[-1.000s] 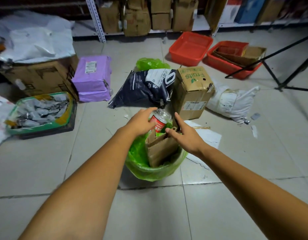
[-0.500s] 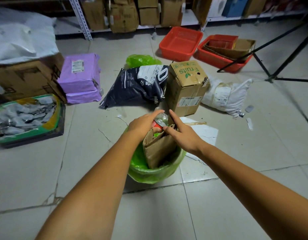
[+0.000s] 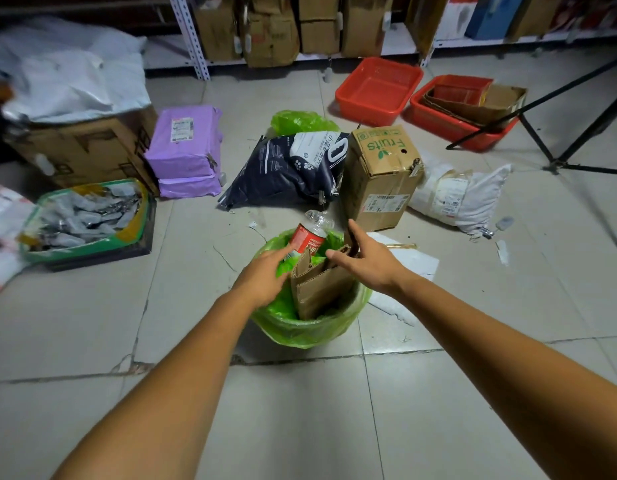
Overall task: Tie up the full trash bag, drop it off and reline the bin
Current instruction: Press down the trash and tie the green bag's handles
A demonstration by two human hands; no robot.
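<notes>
A round bin lined with a green trash bag (image 3: 310, 329) stands on the tiled floor at the centre. Out of it stick a folded piece of cardboard (image 3: 320, 292) and a plastic bottle with a red label (image 3: 307, 237). My left hand (image 3: 265, 277) reaches over the bin's left rim, fingers stretched out and touching the bottle's lower end. My right hand (image 3: 367, 261) hovers over the right rim, fingers spread, fingertips at the top edge of the cardboard and thumb raised. Neither hand grips the bag. A crumpled green bag (image 3: 301, 121) lies on the floor farther back.
Behind the bin lie a dark printed sack (image 3: 286, 168), a "Fruits" carton (image 3: 383, 174) and a white parcel (image 3: 462, 195). Purple parcels (image 3: 187, 150) and a green-rimmed crate (image 3: 88, 220) are at left. Red baskets (image 3: 378, 90) and tripod legs (image 3: 559, 140) are at right, shelves behind.
My left hand has slid back off the bottle's top, so the bottle now shows. My right hand has lifted and spread over the cardboard. The view has shifted slightly.
</notes>
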